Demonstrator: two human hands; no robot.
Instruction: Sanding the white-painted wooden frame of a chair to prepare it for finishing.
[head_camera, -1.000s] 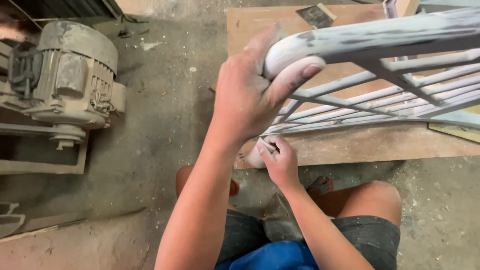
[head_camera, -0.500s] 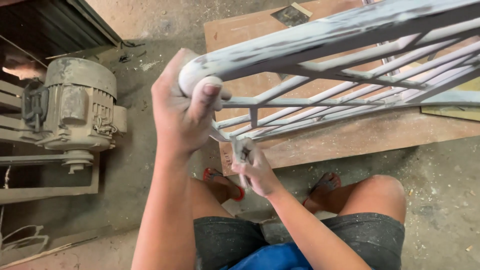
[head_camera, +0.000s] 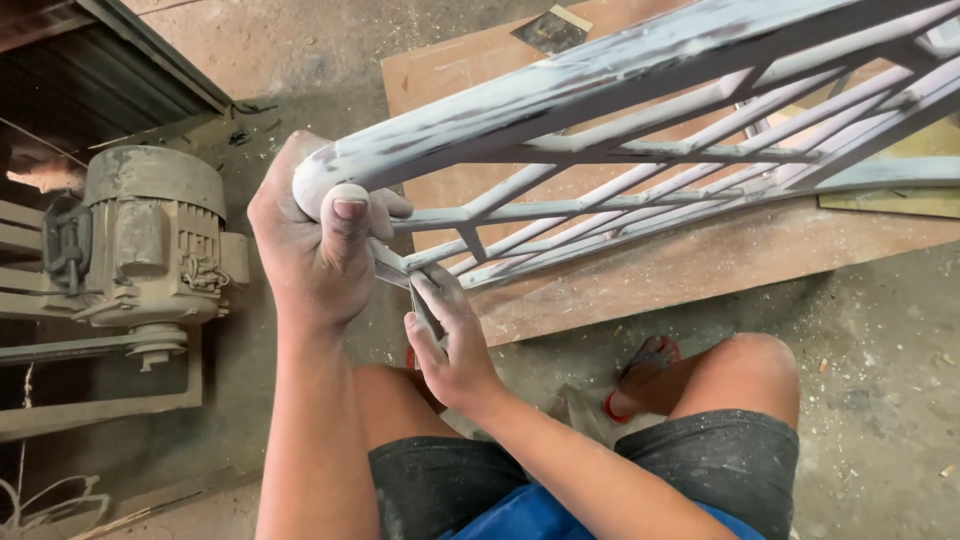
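- The floor (head_camera: 880, 400) was bare concrete, dusty and strewn with chips; a dark shuttered opening lay at the far left corner.
- A brown board (head_camera: 700, 265) lay flat on the floor, under the frame.
- A dusty electric motor (head_camera: 150, 240) sat on a metal base, well to the left of the frame.
- A dark sheet of sandpaper (head_camera: 548, 30) lay on the board beyond the frame's top rail.
- The frame (head_camera: 640, 130), a pale painted piece with crossing slats and patchy worn paint, stood tilted over the board, in front of the person's knees.
- The left hand (head_camera: 315, 245) was closed around the frame's rounded corner, thumb pressed on top.
- The right hand (head_camera: 448, 335) was pinched on a small folded piece of sandpaper (head_camera: 425, 305), held against the frame's lower corner, just below the left hand.
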